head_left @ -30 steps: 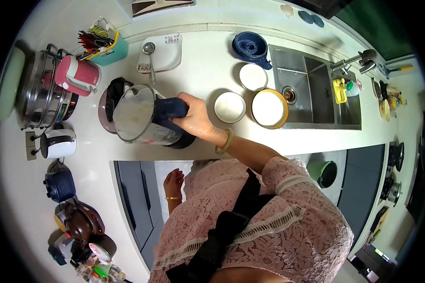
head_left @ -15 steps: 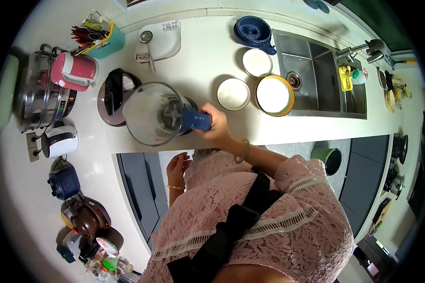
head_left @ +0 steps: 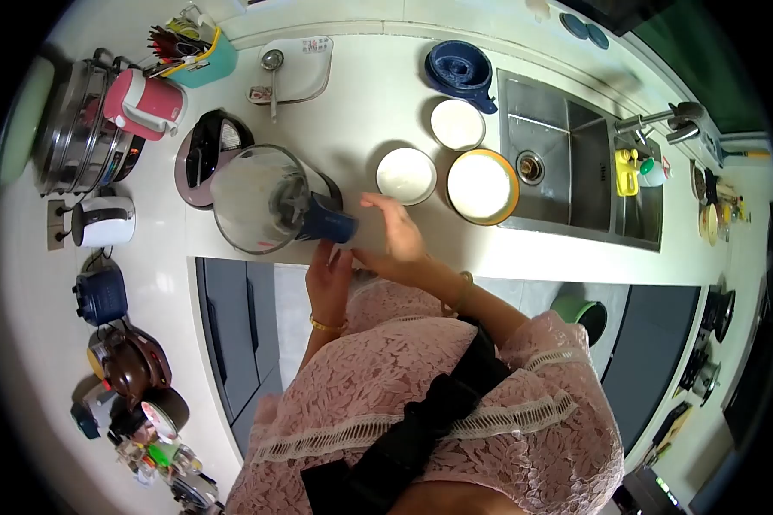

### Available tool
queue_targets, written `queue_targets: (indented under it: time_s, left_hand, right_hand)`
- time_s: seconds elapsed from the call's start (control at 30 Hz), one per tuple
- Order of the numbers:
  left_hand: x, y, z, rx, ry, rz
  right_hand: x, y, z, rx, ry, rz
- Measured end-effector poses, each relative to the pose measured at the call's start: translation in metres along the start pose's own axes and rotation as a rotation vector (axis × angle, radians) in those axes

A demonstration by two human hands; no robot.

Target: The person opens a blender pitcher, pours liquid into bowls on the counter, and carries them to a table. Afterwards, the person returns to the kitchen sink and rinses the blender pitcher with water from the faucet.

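A clear blender jug (head_left: 253, 202) with a blue handle (head_left: 331, 221) and a metal blade inside stands at the counter's front left. My right hand (head_left: 399, 236) is just right of the handle, off it, fingers apart and holding nothing. Close below the handle is my left hand (head_left: 327, 279), its fingers extended near the counter edge; whether they touch the jug is unclear. Right of the jug are a white-filled bowl (head_left: 406, 177), a second one (head_left: 458, 125) behind it, and an orange-rimmed bowl (head_left: 483, 187) of white liquid.
A blue lidded part (head_left: 459, 69) lies behind the bowls, left of the steel sink (head_left: 545, 129). A square plate (head_left: 305, 73) with a ladle (head_left: 273, 81) is at the back. Left are a dark-topped appliance (head_left: 208, 159), a pink jug (head_left: 143, 103) and a utensil box (head_left: 210, 62).
My right hand has let go of the blue handle and opened beside it. My left hand has risen from below the counter edge to near the handle. The view has shifted slightly.
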State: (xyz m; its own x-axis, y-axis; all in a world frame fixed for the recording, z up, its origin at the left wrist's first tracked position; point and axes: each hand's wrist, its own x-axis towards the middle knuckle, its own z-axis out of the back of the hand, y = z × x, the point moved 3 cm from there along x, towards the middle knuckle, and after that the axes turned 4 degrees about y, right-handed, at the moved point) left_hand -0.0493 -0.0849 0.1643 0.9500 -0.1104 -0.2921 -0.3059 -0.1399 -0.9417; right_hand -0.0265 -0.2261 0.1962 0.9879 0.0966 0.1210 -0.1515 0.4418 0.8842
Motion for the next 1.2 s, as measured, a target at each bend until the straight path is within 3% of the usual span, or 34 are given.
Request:
queue_targets:
  time_s: [0.3,0.43,0.5,0.57,0.7,0.77,0.83,0.93,1.03,1.2]
  left_hand:
    - [0.034,-0.002,-0.055,-0.255,-0.590,-0.235]
    - [0.044,0.009,-0.050,-0.105,-0.760,-0.370]
    - [0.044,0.019,-0.042,0.103,-0.834,-0.316]
    - [0.037,0.014,-0.039,0.105,-0.869,-0.362]
    - [0.017,0.018,-0.010,0.088,-0.706,-0.296]
    - [0.007,0.009,0.009,0.196,-0.460,-0.277]
    - [-0.002,-0.001,0.036,0.252,-0.404,-0.238]
    - [-0.002,-0.008,0.067,0.280,-0.117,-0.108]
    - [-0.005,-0.017,0.079,0.305,-0.046,-0.140]
    - [-0.001,0.013,0.078,0.253,-0.245,-0.302]
  right_hand:
    - [-0.081,-0.070,0.086,0.078,-0.012,-0.205]
    - [-0.110,-0.096,0.117,0.184,-0.027,-0.414]
    - [-0.121,-0.110,0.127,0.133,-0.003,-0.489]
    - [-0.126,-0.118,0.132,0.120,0.019,-0.454]
    - [-0.123,-0.121,0.133,0.073,0.045,-0.409]
    - [-0.115,-0.115,0.129,0.079,0.061,-0.385]
    - [-0.106,-0.108,0.125,-0.022,0.104,-0.362]
    - [-0.095,-0.098,0.113,-0.051,0.180,-0.371]
    - [-0.087,-0.090,0.098,-0.050,0.212,-0.373]
    - [-0.081,-0.071,0.072,-0.105,0.267,-0.463]
